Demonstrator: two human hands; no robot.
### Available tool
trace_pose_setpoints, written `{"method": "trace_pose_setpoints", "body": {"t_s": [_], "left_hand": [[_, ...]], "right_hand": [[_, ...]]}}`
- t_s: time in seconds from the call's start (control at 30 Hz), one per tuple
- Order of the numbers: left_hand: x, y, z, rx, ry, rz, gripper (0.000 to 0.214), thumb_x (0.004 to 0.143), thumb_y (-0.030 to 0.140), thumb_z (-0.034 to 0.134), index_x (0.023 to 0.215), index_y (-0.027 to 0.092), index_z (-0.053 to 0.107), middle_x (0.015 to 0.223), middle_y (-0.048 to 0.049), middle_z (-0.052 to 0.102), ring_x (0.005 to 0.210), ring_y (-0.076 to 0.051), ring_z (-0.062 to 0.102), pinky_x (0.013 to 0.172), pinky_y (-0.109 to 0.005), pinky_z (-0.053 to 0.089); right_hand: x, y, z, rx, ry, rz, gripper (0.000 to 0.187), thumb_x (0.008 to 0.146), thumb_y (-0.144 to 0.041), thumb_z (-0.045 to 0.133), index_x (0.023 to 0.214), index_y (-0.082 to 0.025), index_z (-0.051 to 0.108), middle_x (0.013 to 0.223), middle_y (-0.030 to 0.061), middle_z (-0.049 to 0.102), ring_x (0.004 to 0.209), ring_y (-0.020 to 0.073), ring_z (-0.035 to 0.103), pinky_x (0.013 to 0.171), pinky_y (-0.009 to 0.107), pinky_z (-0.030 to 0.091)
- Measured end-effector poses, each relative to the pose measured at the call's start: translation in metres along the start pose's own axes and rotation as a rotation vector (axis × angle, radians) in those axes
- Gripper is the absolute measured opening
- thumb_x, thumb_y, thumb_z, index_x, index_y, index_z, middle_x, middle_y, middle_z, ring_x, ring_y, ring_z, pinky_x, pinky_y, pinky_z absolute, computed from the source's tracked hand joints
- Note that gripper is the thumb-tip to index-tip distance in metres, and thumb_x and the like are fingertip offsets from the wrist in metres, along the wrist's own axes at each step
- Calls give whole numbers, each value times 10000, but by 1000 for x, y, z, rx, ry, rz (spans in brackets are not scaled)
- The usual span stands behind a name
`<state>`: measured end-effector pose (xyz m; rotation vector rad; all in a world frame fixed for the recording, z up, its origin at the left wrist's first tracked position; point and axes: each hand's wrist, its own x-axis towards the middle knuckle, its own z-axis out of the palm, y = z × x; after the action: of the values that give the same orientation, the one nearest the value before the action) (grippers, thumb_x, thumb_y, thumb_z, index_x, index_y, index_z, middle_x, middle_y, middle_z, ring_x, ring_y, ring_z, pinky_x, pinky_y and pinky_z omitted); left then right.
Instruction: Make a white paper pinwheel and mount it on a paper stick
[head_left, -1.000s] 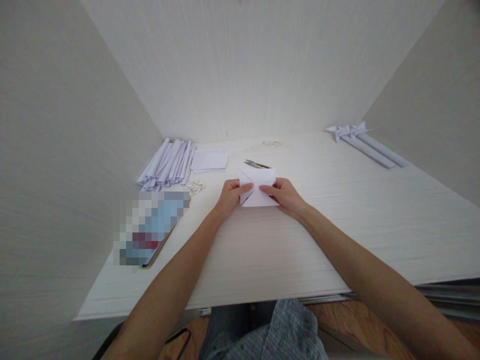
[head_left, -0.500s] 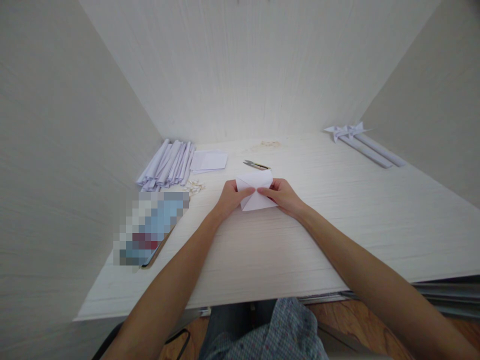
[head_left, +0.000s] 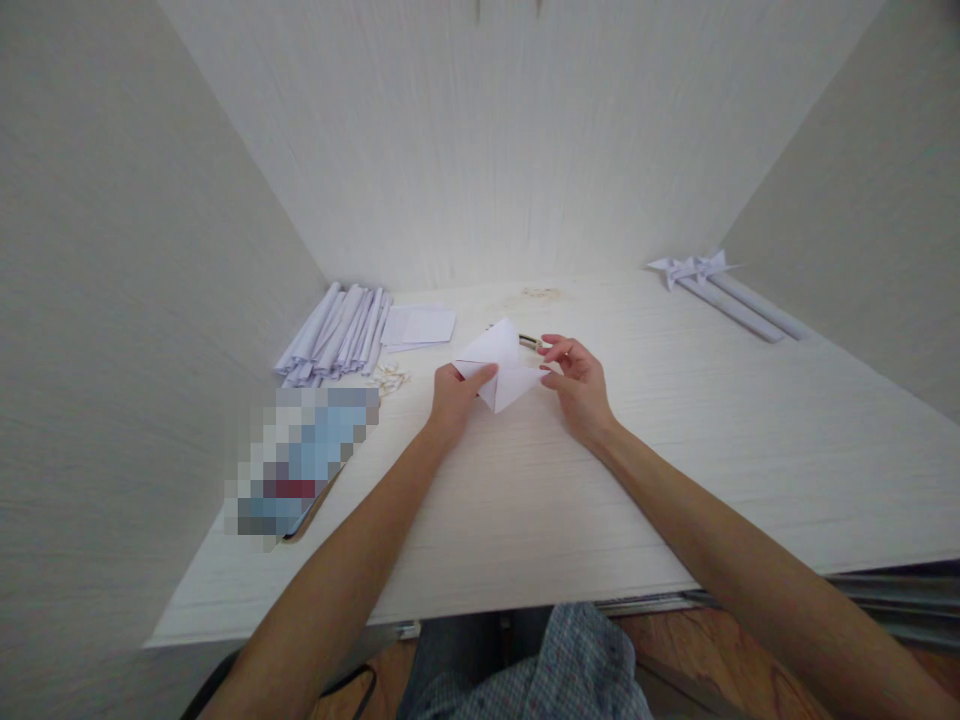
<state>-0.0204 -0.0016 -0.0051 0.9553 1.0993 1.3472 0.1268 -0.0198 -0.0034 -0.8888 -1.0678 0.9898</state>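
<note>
A folded white paper (head_left: 501,368) is lifted a little above the white table (head_left: 570,480), turned like a diamond. My left hand (head_left: 452,395) pinches its left corner between thumb and fingers. Its right corner is pinched by my right hand (head_left: 576,385), whose other fingers are spread. Just behind the paper lie small scissors (head_left: 529,341), partly hidden.
A bundle of rolled paper tubes (head_left: 337,333) and flat paper squares (head_left: 421,325) lie at the back left, with small scraps (head_left: 390,377) beside them. A blurred-out flat object (head_left: 300,455) sits at the left. Two paper pinwheels on tubes (head_left: 724,292) lie at the back right. Walls enclose three sides.
The paper was pressed flat on the table under both hands; now both hands have lifted and turned it, holding it by two corners.
</note>
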Motion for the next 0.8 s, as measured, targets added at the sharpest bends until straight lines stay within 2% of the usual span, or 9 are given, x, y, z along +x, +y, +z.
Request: {"method": "trace_pose_setpoints", "body": {"t_s": [0.1,0.2,0.33,0.4,0.57,0.8], "left_hand": [[-4,4,4,-58,8,-14,283,471,266,734,704,120,665,726,-59,681,664,-159,603,636,-283,462],[-7,6,6,-101,-10,-12,295,471,269,730,720,124,667,721,-58,681,705,-176,612,639,-286,462],[-9,6,7,-95,-12,-27,263,471,260,726,691,129,664,682,-39,672,676,-160,604,625,-273,457],[-8,6,8,-93,3,-25,232,472,243,724,666,133,662,672,-25,666,643,-136,592,624,-260,451],[-8,6,8,-82,5,-16,195,468,239,719,624,138,660,640,-6,655,580,-106,556,590,-240,440],[-11,6,10,-4,2,14,228,486,274,722,635,116,653,633,-27,652,570,-116,547,571,-247,433]], "right_hand": [[-5,3,4,-44,-139,52,190,502,-114,607,663,-214,610,1171,46,467,1095,219,450,786,349,433],[-8,5,9,-73,-202,84,191,479,-150,689,652,-225,656,1143,49,494,1084,212,465,799,342,439],[-8,4,12,-83,-171,84,131,478,-239,742,587,-219,672,956,45,586,981,190,521,823,330,426],[-7,4,12,-81,-145,97,111,505,-274,735,579,-217,675,890,40,604,930,181,533,769,310,439],[-6,6,12,-103,-87,165,142,566,-326,695,560,-187,666,890,32,587,646,93,508,536,235,420],[-6,4,15,-64,-14,201,163,579,-322,676,554,-166,637,777,13,572,539,60,493,480,218,407]]}}
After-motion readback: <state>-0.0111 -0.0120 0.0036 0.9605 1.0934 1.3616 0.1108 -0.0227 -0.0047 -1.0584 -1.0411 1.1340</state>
